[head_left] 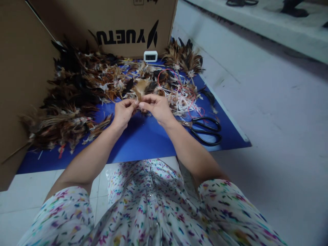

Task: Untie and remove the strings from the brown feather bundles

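My left hand (125, 111) and my right hand (156, 106) meet over the middle of the blue table, both closed in a pinch. Between their fingertips is a small brown feather (138, 93), its tip pointing away from me. Other feathers lie right behind it, so where the held one ends is hard to make out. Beside my right forearm rest black-handled scissors (206, 130), their blades partly hidden by the arm. A tangle of white string (185, 102) with some red strands lies to the right of my right hand.
Heaps of brown and black feathers (84, 80) cover the table's left and back. A feather bundle (183, 58) stands at the back right, near a small white digital clock (150, 56). Cardboard boxes (115, 20) wall the back and left; a pale wall (256, 85) is at right.
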`<state>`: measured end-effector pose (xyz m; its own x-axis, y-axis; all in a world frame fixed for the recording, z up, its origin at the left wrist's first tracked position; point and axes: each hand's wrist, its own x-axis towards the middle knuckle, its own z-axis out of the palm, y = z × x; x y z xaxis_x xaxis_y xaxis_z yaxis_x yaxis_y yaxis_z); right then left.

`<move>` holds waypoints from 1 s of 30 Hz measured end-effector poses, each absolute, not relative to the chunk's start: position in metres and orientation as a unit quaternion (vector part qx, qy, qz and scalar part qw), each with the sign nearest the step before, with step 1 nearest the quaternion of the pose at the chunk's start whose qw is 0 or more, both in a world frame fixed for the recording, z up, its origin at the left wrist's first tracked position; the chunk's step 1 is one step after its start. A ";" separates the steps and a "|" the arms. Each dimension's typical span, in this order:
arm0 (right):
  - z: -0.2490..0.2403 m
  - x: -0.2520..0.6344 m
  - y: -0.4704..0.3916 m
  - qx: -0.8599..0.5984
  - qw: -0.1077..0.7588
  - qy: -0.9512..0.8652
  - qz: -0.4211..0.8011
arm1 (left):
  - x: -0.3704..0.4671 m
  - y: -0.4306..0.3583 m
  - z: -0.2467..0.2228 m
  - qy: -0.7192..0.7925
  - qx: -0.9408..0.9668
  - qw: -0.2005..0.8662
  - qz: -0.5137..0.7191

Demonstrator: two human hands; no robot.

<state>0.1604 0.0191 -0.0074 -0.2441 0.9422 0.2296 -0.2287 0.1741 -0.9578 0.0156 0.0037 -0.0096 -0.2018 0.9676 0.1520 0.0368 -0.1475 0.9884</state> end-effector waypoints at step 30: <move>-0.003 0.166 0.024 -0.352 0.583 -0.590 0.433 | 0.018 -0.006 0.008 0.483 0.400 0.585 0.514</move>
